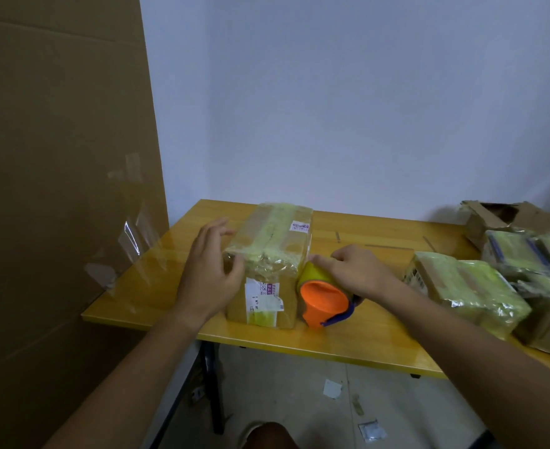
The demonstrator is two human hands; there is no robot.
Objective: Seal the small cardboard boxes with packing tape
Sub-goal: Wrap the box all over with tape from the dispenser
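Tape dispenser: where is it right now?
Head view, centre: the tape dispenser is under the right hand, against the right side of the taped box.

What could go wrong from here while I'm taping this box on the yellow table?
1. The left hand only rests open against the box, so pulling the tape dispenser may drag or tip it.
2. The tape wrinkles at the box's near top edge; more layers could seal unevenly.
3. The box stands close to the table's near edge and might slide off.
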